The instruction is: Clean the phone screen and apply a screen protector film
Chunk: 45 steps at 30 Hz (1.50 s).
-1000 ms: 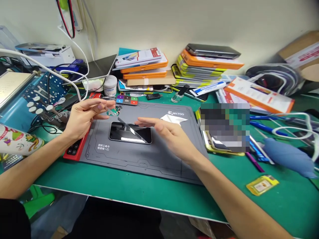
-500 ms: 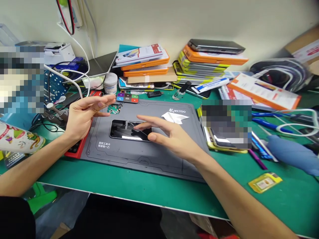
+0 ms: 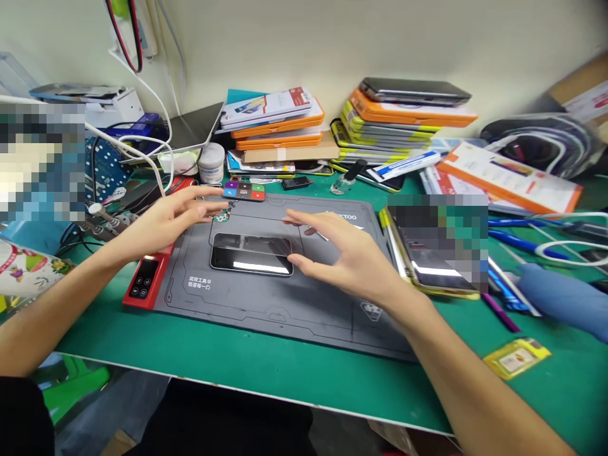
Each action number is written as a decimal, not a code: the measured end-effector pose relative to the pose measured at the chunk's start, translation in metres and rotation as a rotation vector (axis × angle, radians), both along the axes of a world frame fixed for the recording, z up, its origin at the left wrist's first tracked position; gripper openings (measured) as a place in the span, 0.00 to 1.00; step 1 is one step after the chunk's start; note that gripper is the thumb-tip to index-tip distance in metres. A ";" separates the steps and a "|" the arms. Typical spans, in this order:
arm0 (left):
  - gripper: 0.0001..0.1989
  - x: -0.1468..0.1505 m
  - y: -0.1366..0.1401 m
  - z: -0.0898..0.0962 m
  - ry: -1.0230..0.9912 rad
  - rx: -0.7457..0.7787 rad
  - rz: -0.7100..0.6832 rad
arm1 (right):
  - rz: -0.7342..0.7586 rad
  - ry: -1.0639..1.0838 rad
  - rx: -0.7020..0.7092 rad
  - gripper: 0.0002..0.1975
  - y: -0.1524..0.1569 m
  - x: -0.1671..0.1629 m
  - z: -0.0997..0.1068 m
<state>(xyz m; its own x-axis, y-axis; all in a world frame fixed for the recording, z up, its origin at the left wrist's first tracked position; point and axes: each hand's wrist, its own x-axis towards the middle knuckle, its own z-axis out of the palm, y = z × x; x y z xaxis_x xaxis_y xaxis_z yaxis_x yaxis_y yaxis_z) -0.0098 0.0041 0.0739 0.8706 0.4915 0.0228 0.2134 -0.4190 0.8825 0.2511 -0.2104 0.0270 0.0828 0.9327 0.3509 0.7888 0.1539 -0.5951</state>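
Observation:
A smartphone with a dark, shiny screen lies face up on the grey work mat. My right hand hovers by the phone's right end, thumb and fingers apart, holding nothing. Over the mat's left side, above the red control strip, my left hand is raised with its fingers stretched out and nothing in it. Just beyond those fingertips is a small green circuit board, partly covered by the hand. Behind my right hand, a white wipe is mostly hidden.
Phone-part boxes and yellow-edged cases are stacked along the wall. A white jar and a small glass bottle stand behind the mat. Phones lie stacked at right, near a yellow packet and blue-handled tools.
My right hand has drawn back to the right, off the phone, uncovering its screen. My left hand's fingers have stretched out and lowered towards the mat. The view has shifted slightly.

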 end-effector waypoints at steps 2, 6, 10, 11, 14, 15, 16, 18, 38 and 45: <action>0.30 0.000 -0.001 -0.005 0.124 0.089 -0.020 | 0.018 -0.064 0.007 0.30 -0.001 0.003 -0.004; 0.48 -0.005 -0.006 -0.018 0.336 0.364 -0.138 | 0.040 -0.143 -0.015 0.31 -0.003 0.003 -0.009; 0.48 -0.009 -0.010 -0.025 0.396 0.546 -0.198 | 0.067 -0.211 -0.014 0.32 -0.004 0.001 -0.009; 0.47 -0.009 -0.011 -0.026 0.394 0.574 -0.203 | 0.071 -0.226 -0.011 0.32 -0.005 0.001 -0.010; 0.42 -0.010 -0.012 -0.031 0.359 0.626 -0.212 | 0.073 -0.244 -0.032 0.32 -0.004 0.001 -0.012; 0.41 -0.010 -0.012 -0.032 0.347 0.636 -0.211 | 0.073 -0.245 -0.044 0.33 -0.004 0.002 -0.014; 0.40 -0.011 -0.013 -0.033 0.338 0.643 -0.208 | 0.072 -0.244 -0.057 0.33 -0.004 0.002 -0.015; 0.38 -0.012 -0.013 -0.034 0.328 0.651 -0.197 | 0.072 -0.245 -0.071 0.34 -0.005 0.003 -0.017; 0.33 -0.023 -0.013 -0.042 0.245 0.647 -0.137 | 0.105 -0.330 -0.097 0.37 -0.007 0.002 -0.016; 0.31 -0.023 -0.014 -0.040 0.232 0.746 -0.160 | 0.106 -0.365 -0.082 0.35 -0.008 0.001 -0.014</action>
<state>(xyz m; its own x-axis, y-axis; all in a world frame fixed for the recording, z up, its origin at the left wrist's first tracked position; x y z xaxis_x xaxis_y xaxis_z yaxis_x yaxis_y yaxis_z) -0.0333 -0.0102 0.0337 0.9520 0.2872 0.1058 0.2452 -0.9226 0.2978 0.2523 -0.2182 0.0133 -0.1318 0.9557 0.2632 0.9333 0.2091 -0.2920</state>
